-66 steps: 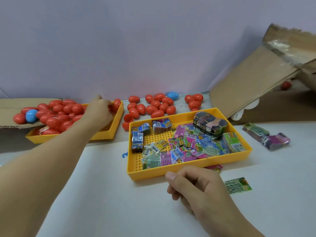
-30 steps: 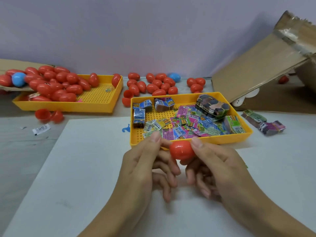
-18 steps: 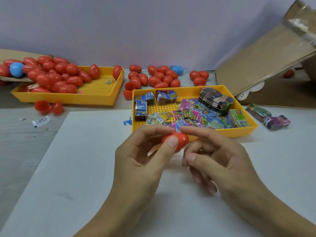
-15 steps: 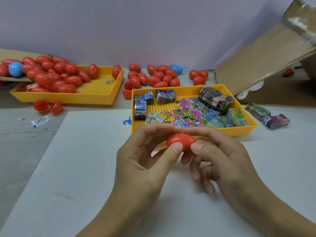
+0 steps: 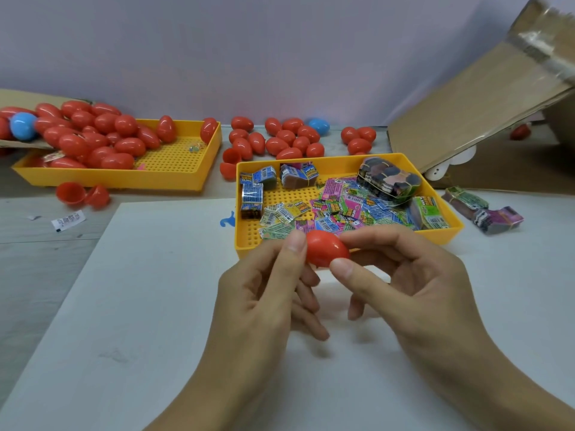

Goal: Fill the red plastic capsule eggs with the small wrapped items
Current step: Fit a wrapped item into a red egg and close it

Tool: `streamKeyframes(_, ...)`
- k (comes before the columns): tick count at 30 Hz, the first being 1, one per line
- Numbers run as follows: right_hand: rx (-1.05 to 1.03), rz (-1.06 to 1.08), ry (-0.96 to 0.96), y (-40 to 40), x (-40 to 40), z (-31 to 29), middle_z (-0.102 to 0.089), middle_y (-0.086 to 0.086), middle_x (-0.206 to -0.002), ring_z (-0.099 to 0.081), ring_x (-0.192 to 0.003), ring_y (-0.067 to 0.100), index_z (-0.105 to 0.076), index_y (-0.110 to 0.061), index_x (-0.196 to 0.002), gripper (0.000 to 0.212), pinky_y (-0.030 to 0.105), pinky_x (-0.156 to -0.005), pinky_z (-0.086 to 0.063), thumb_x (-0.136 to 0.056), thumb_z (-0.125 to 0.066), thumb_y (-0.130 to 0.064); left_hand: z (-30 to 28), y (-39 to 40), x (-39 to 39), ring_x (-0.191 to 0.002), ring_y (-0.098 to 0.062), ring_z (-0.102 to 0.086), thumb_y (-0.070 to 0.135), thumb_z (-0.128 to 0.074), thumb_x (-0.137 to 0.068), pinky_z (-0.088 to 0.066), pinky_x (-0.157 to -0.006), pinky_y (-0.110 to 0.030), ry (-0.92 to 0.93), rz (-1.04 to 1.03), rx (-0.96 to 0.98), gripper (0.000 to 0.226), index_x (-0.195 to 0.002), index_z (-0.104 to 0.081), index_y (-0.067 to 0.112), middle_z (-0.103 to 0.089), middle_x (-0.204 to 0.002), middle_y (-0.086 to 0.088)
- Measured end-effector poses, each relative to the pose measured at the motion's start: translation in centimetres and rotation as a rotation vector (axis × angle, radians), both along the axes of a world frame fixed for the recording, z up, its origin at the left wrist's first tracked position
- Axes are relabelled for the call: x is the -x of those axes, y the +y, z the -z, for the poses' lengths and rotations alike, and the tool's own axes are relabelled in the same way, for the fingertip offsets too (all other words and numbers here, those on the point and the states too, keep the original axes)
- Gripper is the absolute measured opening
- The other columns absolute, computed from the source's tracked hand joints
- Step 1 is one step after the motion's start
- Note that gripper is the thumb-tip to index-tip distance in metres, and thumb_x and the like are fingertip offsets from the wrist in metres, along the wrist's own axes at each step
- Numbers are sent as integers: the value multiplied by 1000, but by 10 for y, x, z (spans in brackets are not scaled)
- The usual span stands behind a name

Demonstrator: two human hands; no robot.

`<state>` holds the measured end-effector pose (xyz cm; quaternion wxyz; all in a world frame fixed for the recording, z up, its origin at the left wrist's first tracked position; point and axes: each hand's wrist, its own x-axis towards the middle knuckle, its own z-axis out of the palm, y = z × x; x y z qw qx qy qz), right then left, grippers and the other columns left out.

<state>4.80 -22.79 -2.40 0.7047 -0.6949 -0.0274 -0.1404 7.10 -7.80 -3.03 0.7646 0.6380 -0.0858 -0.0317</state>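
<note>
1. Between both hands, just above the white sheet on the counter [image 5: 93, 306], sits one closed red egg [image 5: 325, 247], directly in front of the near wall of the tray of wrapped items [image 5: 345, 209].
2. Left hand [image 5: 261, 293]: thumb tip pressed on the egg's left end, fingers curled behind it, gripping. Right hand [image 5: 413, 281]: thumb under the egg's right end, index finger over its top, pinching it; remaining fingers loosely curled and holding nothing.
3. Orientation: the egg's long axis lies roughly horizontal, running left to right and dipping slightly toward the right hand. The broader end appears to face the left hand, the narrower end the right. No seam is visible, so the halves appear still joined.
4. Judged step: pulling the halves apart prior to filling.
5. Risks:
   - The surface looks smooth; a fingertip-only hold could let the egg squirt out and roll off the sheet.
   - A sudden release of the snap fit could fling one half into the tray beyond the hands and scatter packets.
   - Squeezing across the joint instead of pulling along the axis would likely lock the halves tighter.
6. Far left of the hands: a second yellow tray [image 5: 174, 172] heaped with red eggs.
</note>
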Motion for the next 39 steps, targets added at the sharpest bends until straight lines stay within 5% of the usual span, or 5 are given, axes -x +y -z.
streamKeyframes(12,-39,0,-63,-1,3,-3,-74,3,-93,-69,-78,17,-76,-22,-96,19,30,-50,-57,-78,-80,-22,5,7,-6,-79,-27,-75,20,-70,-74,-59,-74,-28,-89,158,125,31,-104,-79,23,-76,-98,-12)
streamKeyframes(19,-118,-77,39,-2,2,-4,-74,6,-97,-71,-90,20,-75,-17,-102,33,32,-53,-57,-70,-78,-8,11,4,-8,-106,-22,-68,-15,-55,-72,-55,-83,-25,-260,29,56,50,-86,-81,25,-69,-106,-4)
streamKeyframes(24,-3,-46,160,-1,4,-8,-70,3,-69,-63,-57,13,-78,-21,-86,25,26,-37,-44,-70,-81,-41,11,5,-7,-106,-24,-66,-14,-53,-74,-53,-79,-24,-307,21,0,46,-77,-80,23,-69,-104,-4)
streamKeyframes(31,-41,-49,124,0,4,-7,-76,7,-82,-73,-70,20,-77,-22,-99,24,26,-46,-52,-75,-75,-24,11,7,-6,-89,-31,-74,21,-64,-79,-59,-74,-36,-65,33,190,18,-97,-71,19,-72,-96,-13)
streamKeyframes(39,13,-91,24,-1,3,-3,-76,1,-95,-69,-81,14,-76,-32,-108,39,23,-52,-52,-77,-72,-8,3,3,-4,-50,-22,-60,54,-63,-79,-53,-47,-35,38,62,58,43,-90,-75,14,-61,-67,-11)
